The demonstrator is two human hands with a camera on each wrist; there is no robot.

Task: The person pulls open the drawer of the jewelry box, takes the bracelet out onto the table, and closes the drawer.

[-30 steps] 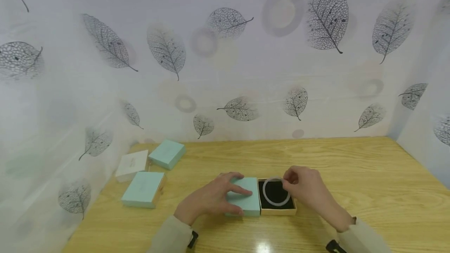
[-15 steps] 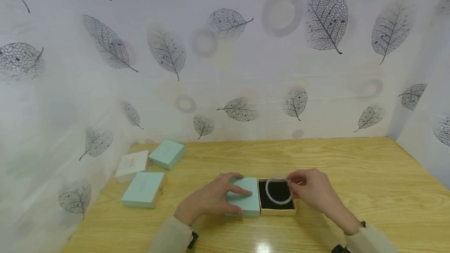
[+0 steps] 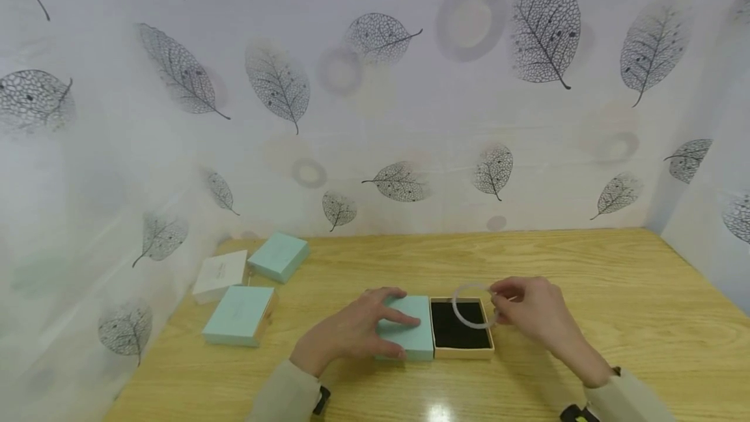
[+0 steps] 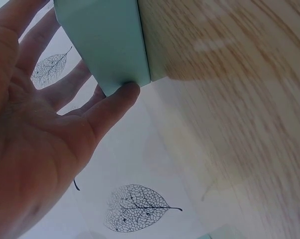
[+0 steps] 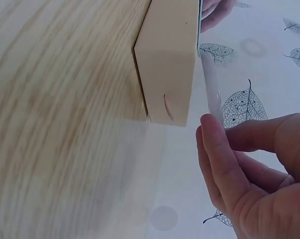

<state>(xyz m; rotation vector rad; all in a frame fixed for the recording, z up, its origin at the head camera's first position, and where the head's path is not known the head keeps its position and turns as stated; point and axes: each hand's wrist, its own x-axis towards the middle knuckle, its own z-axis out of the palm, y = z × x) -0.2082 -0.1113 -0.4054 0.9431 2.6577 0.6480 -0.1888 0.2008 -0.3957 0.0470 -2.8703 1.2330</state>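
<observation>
A teal jewelry box (image 3: 420,337) lies on the table with its peach drawer (image 3: 463,354) pulled out to the right; a black pad (image 3: 459,334) lines the drawer. My left hand (image 3: 346,331) holds the teal sleeve, thumb on the near side and fingers spread over the top and far side. In the left wrist view the thumb (image 4: 112,109) presses the sleeve's edge. Over the drawer's right part, a pale translucent bangle (image 3: 455,310) hangs tilted, pinched at its right side between the thumb and fingers of my right hand (image 3: 536,308).
Two more teal boxes (image 3: 239,314) and a white box (image 3: 219,277) are grouped at the table's left. A small ribbon pull (image 5: 167,107) shows on the drawer's end. The leaf-patterned curtain (image 3: 398,116) borders the table's back and sides.
My right hand has drawn the bangle rightward and up, so it has risen off the black pad and overlaps the drawer's right edge. The left hand and box stay put.
</observation>
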